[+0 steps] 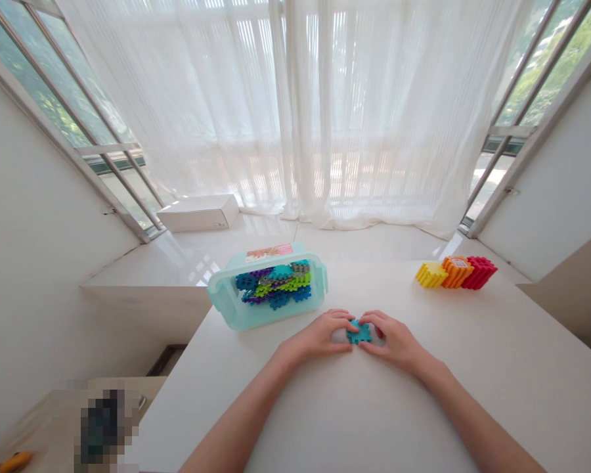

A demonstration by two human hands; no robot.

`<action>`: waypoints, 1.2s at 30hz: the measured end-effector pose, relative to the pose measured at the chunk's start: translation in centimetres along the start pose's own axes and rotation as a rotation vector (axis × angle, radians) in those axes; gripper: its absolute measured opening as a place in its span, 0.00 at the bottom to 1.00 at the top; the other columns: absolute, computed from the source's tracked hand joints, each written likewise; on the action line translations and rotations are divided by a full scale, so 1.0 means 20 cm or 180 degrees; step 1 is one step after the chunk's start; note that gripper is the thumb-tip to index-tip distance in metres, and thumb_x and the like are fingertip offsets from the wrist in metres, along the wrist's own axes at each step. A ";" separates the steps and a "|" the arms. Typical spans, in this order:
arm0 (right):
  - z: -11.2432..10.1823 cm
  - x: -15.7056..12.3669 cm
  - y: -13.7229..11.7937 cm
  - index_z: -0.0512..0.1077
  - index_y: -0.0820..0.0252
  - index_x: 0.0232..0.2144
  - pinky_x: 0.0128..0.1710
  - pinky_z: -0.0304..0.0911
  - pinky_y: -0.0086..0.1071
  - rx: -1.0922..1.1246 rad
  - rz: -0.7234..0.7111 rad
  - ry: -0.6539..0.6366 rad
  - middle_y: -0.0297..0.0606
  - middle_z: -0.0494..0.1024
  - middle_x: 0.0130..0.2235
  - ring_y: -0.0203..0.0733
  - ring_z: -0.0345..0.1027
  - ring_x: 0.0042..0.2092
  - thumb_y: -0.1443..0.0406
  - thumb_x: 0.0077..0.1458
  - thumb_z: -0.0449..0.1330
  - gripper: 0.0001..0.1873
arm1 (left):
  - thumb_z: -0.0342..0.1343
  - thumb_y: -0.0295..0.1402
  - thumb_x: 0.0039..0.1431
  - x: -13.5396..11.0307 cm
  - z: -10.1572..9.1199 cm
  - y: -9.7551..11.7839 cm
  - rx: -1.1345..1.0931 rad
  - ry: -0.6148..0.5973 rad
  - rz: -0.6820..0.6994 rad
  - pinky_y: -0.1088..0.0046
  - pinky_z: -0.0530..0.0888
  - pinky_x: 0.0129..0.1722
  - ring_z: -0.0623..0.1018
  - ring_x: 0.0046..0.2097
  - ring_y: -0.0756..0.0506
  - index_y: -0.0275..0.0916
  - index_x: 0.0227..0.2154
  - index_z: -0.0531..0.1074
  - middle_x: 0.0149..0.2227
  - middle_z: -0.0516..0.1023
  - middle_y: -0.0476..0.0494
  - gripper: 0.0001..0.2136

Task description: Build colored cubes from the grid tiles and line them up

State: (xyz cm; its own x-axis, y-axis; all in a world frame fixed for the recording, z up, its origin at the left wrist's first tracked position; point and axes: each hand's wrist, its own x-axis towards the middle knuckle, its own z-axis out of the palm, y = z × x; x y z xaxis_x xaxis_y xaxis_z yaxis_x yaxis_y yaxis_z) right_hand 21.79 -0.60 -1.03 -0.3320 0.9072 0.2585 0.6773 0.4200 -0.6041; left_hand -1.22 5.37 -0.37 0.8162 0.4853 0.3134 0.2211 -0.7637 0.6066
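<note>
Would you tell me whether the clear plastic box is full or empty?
Fairly full: the box holds blue, green and purple plastic blocks.

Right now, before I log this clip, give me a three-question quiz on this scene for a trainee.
1. What do the left hand and right hand hold between them?
2. True or false: the tub lies to the right of the hands.
3. Of the yellow block, orange block and red block, which stands in the middle?

Key: 1. A teal block. 2. False, it lies to their left. 3. The orange block.
</note>
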 end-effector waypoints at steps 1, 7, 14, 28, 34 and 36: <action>0.00 0.00 0.00 0.72 0.50 0.43 0.35 0.66 0.32 -0.0003 -0.0006 -0.0013 0.36 0.76 0.48 0.39 0.71 0.34 0.62 0.51 0.64 0.15 | 0.65 0.32 0.51 0.00 0.00 0.00 -0.0018 -0.0014 -0.0009 0.61 0.67 0.59 0.72 0.58 0.40 0.43 0.45 0.75 0.54 0.75 0.39 0.17; -0.02 0.00 -0.02 0.71 0.50 0.45 0.36 0.66 0.32 -0.0053 -0.0076 -0.0056 0.37 0.75 0.49 0.40 0.72 0.36 0.63 0.52 0.63 0.16 | 0.65 0.35 0.52 0.00 0.03 0.01 0.0013 0.0255 0.0026 0.63 0.70 0.57 0.75 0.55 0.41 0.42 0.41 0.76 0.51 0.77 0.40 0.13; -0.04 -0.01 -0.04 0.71 0.49 0.46 0.37 0.67 0.32 -0.0011 -0.0094 -0.0176 0.37 0.74 0.50 0.41 0.72 0.38 0.63 0.52 0.62 0.17 | 0.63 0.32 0.54 0.01 0.04 0.01 0.0152 0.0276 0.0093 0.67 0.70 0.54 0.76 0.51 0.44 0.40 0.37 0.75 0.45 0.78 0.42 0.08; -0.06 -0.01 0.01 0.73 0.52 0.47 0.33 0.67 0.30 0.0321 -0.0147 -0.0312 0.38 0.76 0.49 0.36 0.67 0.31 0.67 0.51 0.61 0.18 | 0.62 0.34 0.57 -0.01 -0.03 0.04 0.0227 -0.0144 0.0068 0.71 0.71 0.51 0.76 0.51 0.43 0.39 0.41 0.74 0.48 0.77 0.40 0.10; -0.05 -0.01 0.02 0.72 0.52 0.46 0.32 0.66 0.30 0.0312 -0.0117 -0.0238 0.37 0.76 0.48 0.36 0.65 0.30 0.66 0.52 0.61 0.17 | 0.59 0.36 0.60 0.00 -0.04 0.04 0.0438 -0.0157 0.0215 0.71 0.71 0.49 0.77 0.47 0.44 0.39 0.40 0.74 0.45 0.77 0.41 0.08; -0.04 -0.01 0.02 0.72 0.52 0.45 0.32 0.66 0.31 0.0238 -0.0102 -0.0190 0.37 0.76 0.48 0.35 0.64 0.29 0.66 0.51 0.63 0.17 | 0.58 0.36 0.61 0.00 -0.03 0.04 0.0570 -0.0132 0.0215 0.70 0.71 0.48 0.77 0.47 0.44 0.39 0.40 0.75 0.46 0.77 0.40 0.08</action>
State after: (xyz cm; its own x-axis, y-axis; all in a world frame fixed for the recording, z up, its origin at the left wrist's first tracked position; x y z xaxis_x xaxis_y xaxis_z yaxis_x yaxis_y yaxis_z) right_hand 22.63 -0.57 -0.71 -0.3926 0.8893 0.2347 0.6155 0.4437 -0.6514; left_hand -1.39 5.02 0.44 0.8528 0.4154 0.3165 0.2537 -0.8592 0.4443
